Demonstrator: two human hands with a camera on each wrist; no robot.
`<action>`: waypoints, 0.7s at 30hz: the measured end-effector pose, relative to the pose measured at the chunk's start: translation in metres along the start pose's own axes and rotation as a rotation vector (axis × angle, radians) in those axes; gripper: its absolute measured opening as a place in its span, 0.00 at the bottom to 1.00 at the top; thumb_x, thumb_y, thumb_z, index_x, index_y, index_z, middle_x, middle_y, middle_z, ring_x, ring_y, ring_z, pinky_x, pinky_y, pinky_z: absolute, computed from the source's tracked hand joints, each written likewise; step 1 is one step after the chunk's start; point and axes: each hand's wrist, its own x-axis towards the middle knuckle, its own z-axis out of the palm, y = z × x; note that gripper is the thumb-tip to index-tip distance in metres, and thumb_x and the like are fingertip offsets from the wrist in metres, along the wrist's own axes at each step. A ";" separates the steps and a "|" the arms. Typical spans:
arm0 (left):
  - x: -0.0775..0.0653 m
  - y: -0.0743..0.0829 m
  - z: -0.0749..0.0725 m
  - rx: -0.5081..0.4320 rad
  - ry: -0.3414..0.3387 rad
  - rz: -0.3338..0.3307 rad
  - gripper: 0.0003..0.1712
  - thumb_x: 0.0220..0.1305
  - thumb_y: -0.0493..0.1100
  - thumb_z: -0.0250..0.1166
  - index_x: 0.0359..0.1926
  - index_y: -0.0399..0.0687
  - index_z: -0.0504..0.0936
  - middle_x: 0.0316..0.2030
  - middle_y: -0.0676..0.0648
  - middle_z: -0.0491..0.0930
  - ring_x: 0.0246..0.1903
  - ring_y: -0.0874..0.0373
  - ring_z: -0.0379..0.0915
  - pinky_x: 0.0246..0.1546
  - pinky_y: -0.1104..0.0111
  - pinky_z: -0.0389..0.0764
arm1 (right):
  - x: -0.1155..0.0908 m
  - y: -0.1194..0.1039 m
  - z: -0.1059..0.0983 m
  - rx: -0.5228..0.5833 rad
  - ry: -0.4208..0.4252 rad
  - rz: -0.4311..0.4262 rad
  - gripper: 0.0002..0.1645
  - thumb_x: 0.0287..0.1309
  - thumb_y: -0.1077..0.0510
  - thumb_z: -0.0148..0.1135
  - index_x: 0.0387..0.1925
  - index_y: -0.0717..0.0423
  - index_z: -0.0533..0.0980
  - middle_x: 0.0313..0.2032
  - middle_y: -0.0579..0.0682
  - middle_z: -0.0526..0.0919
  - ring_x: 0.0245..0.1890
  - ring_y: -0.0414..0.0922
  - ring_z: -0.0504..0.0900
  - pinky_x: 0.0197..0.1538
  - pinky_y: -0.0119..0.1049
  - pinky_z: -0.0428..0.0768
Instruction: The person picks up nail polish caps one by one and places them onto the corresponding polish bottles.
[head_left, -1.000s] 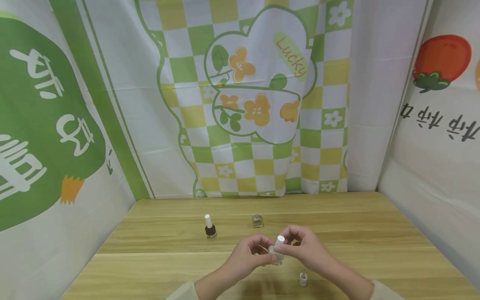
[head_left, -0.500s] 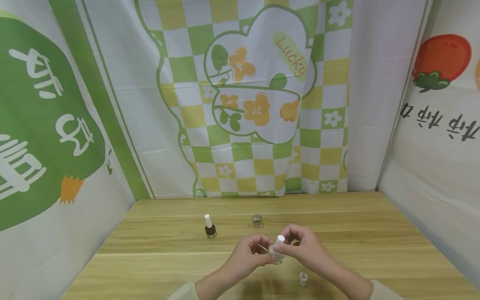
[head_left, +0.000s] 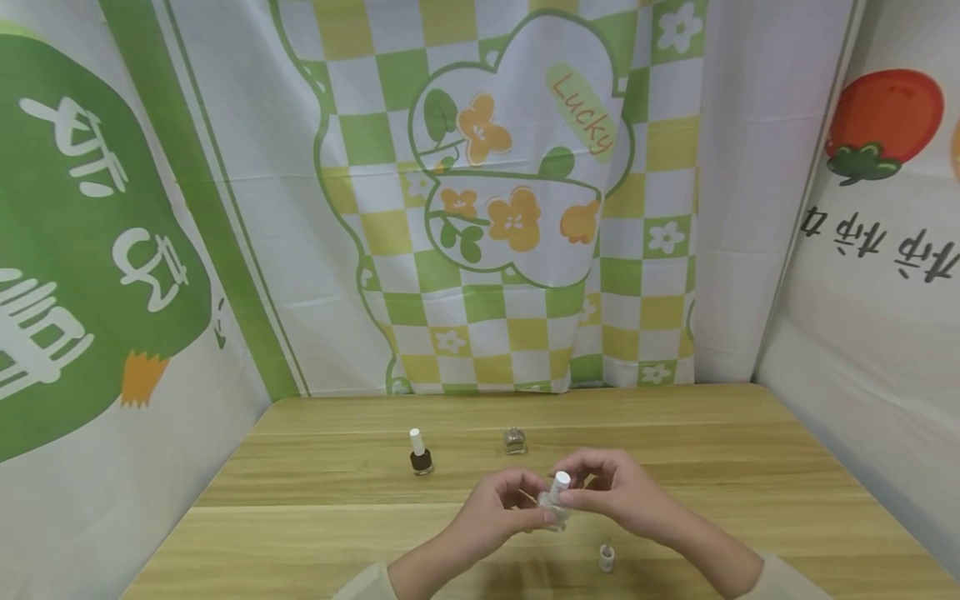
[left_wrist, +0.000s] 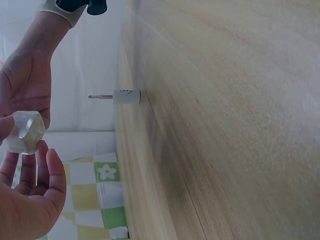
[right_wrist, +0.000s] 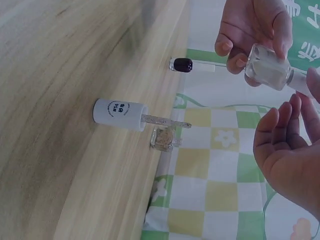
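Note:
Over the front of the table, my left hand (head_left: 491, 508) holds a clear nail polish bottle (right_wrist: 267, 67) by its glass body, between thumb and fingers. The bottle wears a white cap (head_left: 560, 481), which my right hand (head_left: 618, 492) pinches from the right side. Beneath the hands, a loose white brush cap (right_wrist: 120, 114) stands on the table with its brush (left_wrist: 100, 96) pointing up. Farther back is a capless square bottle (head_left: 514, 442) with glittery contents. To its left stands a dark nail polish bottle (head_left: 422, 458) with a white cap.
The wooden table (head_left: 337, 533) ends at a checked curtain (head_left: 510, 333) at the back. Printed cloth hangs (head_left: 847, 333) on the right and on the left too. A dark device shows on the right wrist.
My right hand has shifted slightly to the right and its grip on the cap has changed a little. The left hand, the bottle and the things on the table stay nearly where they were.

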 end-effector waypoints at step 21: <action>0.000 0.000 0.001 0.000 0.013 -0.014 0.13 0.59 0.36 0.68 0.45 0.37 0.80 0.38 0.49 0.80 0.35 0.55 0.75 0.33 0.72 0.77 | 0.002 -0.005 0.008 0.007 0.054 0.104 0.11 0.60 0.61 0.65 0.42 0.64 0.79 0.34 0.53 0.80 0.36 0.43 0.76 0.39 0.37 0.79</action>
